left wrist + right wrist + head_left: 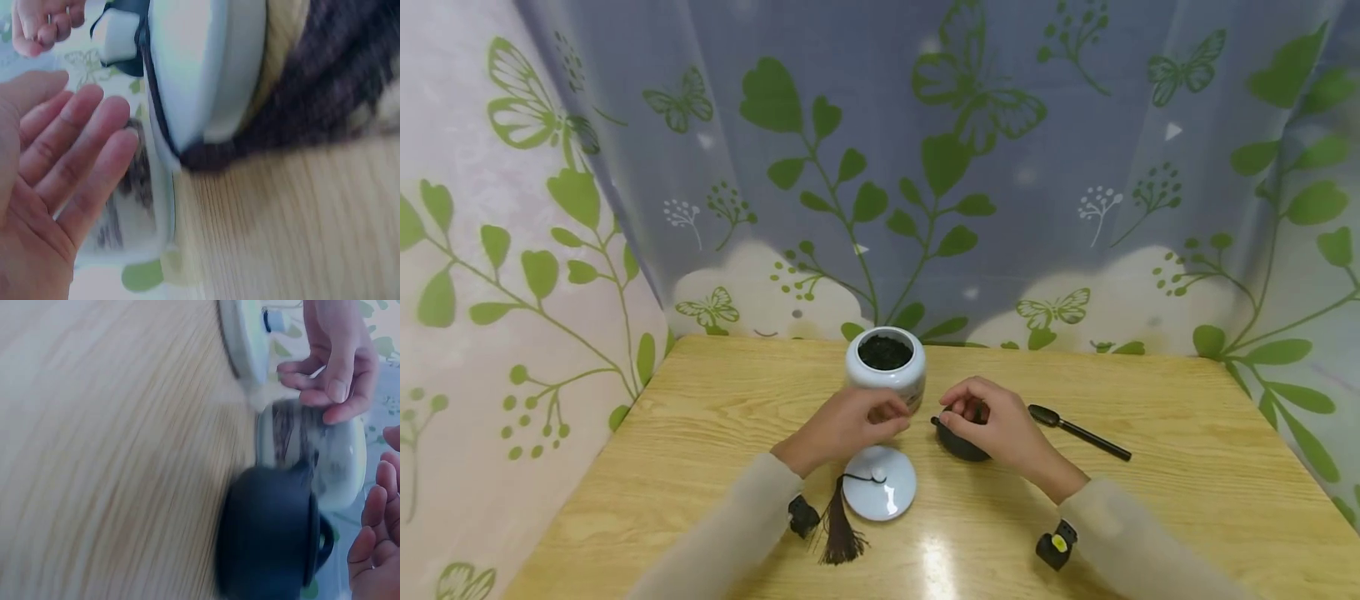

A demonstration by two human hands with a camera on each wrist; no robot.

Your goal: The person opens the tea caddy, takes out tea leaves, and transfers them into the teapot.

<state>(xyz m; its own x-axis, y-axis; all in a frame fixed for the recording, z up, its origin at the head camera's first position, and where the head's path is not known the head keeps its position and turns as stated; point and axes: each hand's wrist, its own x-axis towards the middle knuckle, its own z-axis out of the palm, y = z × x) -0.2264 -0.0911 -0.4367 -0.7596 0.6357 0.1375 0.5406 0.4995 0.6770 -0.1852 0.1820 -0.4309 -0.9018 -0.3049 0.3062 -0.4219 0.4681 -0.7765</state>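
A white porcelain jar (907, 380), uncovered and filled with dark leaf-like bits, stands near the back edge of the table. My left hand (863, 422) hovers in front of it, fingers loosely bent and holding nothing. Below that hand lies the jar's white lid (895, 493), knob up, with a dark brown tassel (841, 533) tied on. My right hand (996, 423) is over a small black teapot (964, 447); its fingers are relaxed and carry nothing. In the right wrist view the teapot (265, 534) has its loop-handled lid on, with the right hand's fingertips apart from it.
To the right of the teapot, a black scoop (1088, 437) with a long handle lies on the wooden table (715, 417). A patterned curtain (880, 167) with leaves and butterflies hangs behind the table and along both sides.
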